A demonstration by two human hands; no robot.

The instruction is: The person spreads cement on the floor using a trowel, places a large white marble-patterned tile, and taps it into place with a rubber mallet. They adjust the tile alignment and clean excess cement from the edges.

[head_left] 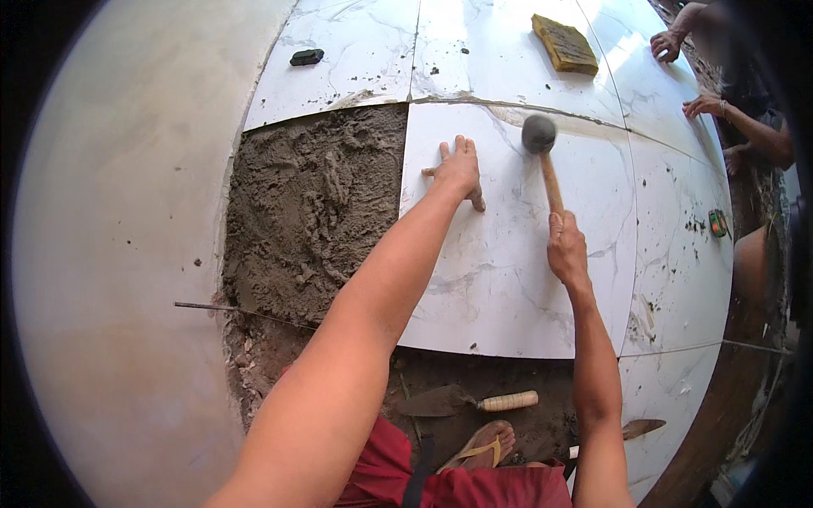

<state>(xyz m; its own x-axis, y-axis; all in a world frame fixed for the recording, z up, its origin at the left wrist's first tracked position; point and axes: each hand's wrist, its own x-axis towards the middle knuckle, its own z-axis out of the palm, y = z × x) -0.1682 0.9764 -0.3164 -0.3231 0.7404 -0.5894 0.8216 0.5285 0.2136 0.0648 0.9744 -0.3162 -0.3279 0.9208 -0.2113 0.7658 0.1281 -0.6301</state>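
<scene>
Left hand (pixel 458 173): fingers splayed on white, grey-veined square tile (pixel 508 279)!
Right hand (pixel 567 250): clenched round black-headed, wooden-handled mallet (pixel 549 173)!

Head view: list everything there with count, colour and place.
Tiles: several, white, centre to right
Mallet: one, black and tan, above centre tile
Mortar: one patch, brown, left of centre
Sponge: one, yellow, top right
Block: one, black, top left
Small object: one, green and orange, right
Trowel: one, dark and tan, below centre
Second blade: one, brown, lower right
Rod: one, grey, left
Smooth surface: one, beige, left
Co-worker's hands: at least two, upper right
Shorts: one pair, red, bottom
Sandalled foot: one, yellow strap, bottom
Left hand: one, on centre tile
Right hand: one, holding mallet
</scene>
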